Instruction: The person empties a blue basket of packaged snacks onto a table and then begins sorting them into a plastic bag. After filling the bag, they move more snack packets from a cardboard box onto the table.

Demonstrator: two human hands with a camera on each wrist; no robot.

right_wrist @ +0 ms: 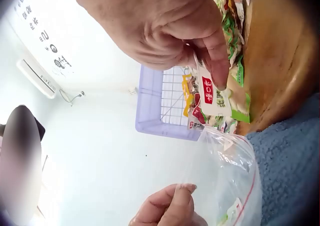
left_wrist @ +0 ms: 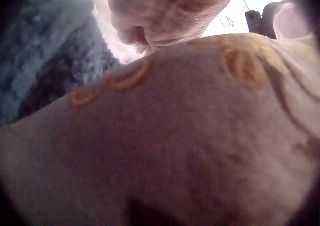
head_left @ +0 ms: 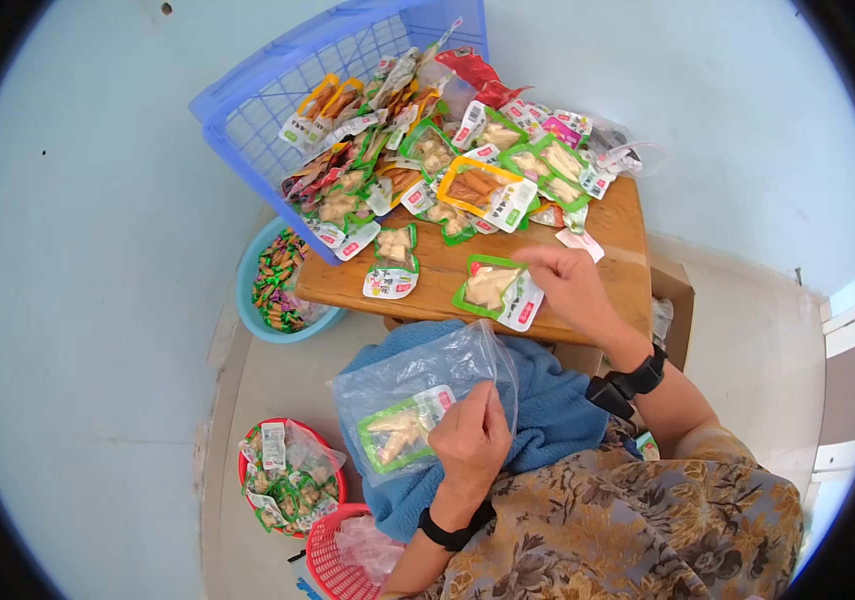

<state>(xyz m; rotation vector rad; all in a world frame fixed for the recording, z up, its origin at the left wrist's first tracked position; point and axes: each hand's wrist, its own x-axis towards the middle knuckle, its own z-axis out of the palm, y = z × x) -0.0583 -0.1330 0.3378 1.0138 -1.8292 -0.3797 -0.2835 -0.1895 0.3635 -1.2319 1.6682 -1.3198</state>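
My left hand (head_left: 472, 435) grips the edge of a clear zip bag (head_left: 357, 385) over my lap, and inside the bag lies a green-edged food packet (head_left: 397, 430). Above the table's near edge, my right hand (head_left: 577, 290) is at another green-edged packet (head_left: 487, 287). The right wrist view shows my right hand (right_wrist: 165, 26) pinching that packet (right_wrist: 215, 96) by its white end, with the bag (right_wrist: 225, 171) and my left hand (right_wrist: 170, 206) below. Patterned cloth (left_wrist: 165, 136) fills most of the left wrist view, hiding what the left hand (left_wrist: 170, 16) holds.
Many packets (head_left: 487, 190) spill from a tilted blue crate (head_left: 267, 190) onto the wooden table (head_left: 617, 270); one packet (head_left: 393, 262) lies apart. On the left are a light-blue basin (head_left: 247, 290), a red basket of packets (head_left: 340, 480) and a red basket of clear bags (head_left: 322, 560).
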